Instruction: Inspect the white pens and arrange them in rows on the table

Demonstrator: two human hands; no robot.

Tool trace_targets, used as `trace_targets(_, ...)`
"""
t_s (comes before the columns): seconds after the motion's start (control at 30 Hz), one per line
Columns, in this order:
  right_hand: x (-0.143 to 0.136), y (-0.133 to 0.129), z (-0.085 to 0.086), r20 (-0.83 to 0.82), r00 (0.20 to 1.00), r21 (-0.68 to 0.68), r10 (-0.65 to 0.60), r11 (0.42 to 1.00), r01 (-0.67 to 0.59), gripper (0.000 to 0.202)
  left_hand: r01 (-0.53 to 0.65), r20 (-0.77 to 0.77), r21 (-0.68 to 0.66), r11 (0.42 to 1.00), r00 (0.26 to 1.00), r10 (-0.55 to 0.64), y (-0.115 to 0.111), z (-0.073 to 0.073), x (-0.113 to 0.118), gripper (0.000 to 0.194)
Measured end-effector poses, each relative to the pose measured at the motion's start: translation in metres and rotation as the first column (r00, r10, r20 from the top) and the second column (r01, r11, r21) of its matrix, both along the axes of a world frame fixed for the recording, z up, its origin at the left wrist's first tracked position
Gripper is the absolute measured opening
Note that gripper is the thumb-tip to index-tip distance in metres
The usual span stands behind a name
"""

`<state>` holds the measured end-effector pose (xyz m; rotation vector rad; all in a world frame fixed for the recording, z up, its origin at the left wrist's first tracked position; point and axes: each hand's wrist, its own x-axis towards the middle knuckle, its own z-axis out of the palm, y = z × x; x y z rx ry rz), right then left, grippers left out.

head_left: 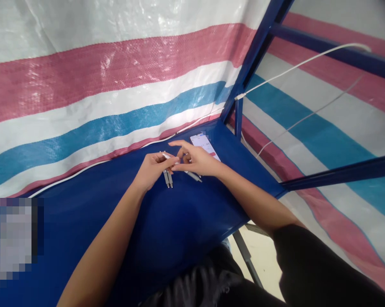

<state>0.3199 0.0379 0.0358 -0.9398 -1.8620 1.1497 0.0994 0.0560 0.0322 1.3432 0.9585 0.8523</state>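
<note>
My left hand is closed in a pinch around a slim white pen, which slants across its fingertips. Close against it on the right is my right hand, its index finger stretched out and its thumb reaching toward the pen's lower end. The other right fingers are loosely curled, and whether they touch the pen is hard to make out. Below the left fingers, two grey pens lie side by side on the blue table, tips toward me. Another grey pen lies partly hidden under my right hand.
A phone with a lit screen lies behind my right hand on the blue tabletop. A white cable runs along the back edge by the striped sheet. Another cable hangs from the blue frame. A blurred object is at left.
</note>
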Motion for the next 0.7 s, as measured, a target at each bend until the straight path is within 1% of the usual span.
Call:
trace_targets(0.07, -0.006, -0.003, -0.005, 0.042, 0.999, 0.044, -0.02, 0.999, 0.018, 0.065, 0.014, -0.053, 0.018, 1.0, 0.999, -0.013, -0.003, -0.001, 0.005, 0.044)
trace_targets(0.13, -0.009, -0.004, -0.008, 0.074, 0.996, 0.058, -0.053, 0.997, 0.049, 0.062, -0.01, -0.095, 0.062, 0.998, 0.995, 0.016, -0.004, -0.003, 0.007, 0.047)
trace_targets(0.23, -0.01, -0.003, -0.008, 0.094, 0.992, 0.016, -0.087, 0.996, 0.086, 0.051, -0.075, -0.159, 0.168, 0.983, 0.982, 0.102, -0.003, -0.006, 0.007, 0.049)
trace_targets(0.3, -0.007, -0.002, -0.006, 0.086, 0.992, -0.036, -0.087, 0.995, 0.091, 0.052, -0.106, -0.2, 0.228, 0.968, 0.968, 0.153, -0.001, -0.01, 0.007, 0.049)
trace_targets(0.4, -0.003, -0.001, -0.002, 0.037, 0.994, -0.1, -0.106, 0.989, 0.11, 0.058, -0.14, -0.21, 0.276, 0.951, 0.957, 0.201, 0.002, -0.014, 0.004, 0.045)
trace_targets(0.53, -0.001, 0.001, -0.003, -0.015, 0.992, -0.149, -0.126, 0.981, 0.122, 0.039, -0.184, -0.224, 0.346, 0.92, 0.936, 0.271, 0.004, -0.019, 0.001, 0.038)
trace_targets(0.6, -0.001, 0.002, -0.004, -0.023, 0.993, -0.153, -0.119, 0.982, 0.114, 0.037, -0.18, -0.266, 0.387, 0.905, 0.917, 0.296, 0.005, -0.021, 0.0, 0.035)
trace_targets(0.7, 0.0, 0.002, -0.003, -0.003, 0.993, -0.165, -0.115, 0.98, 0.113, 0.036, -0.136, -0.361, 0.461, 0.877, 0.874, 0.325, 0.006, -0.025, -0.001, 0.028)
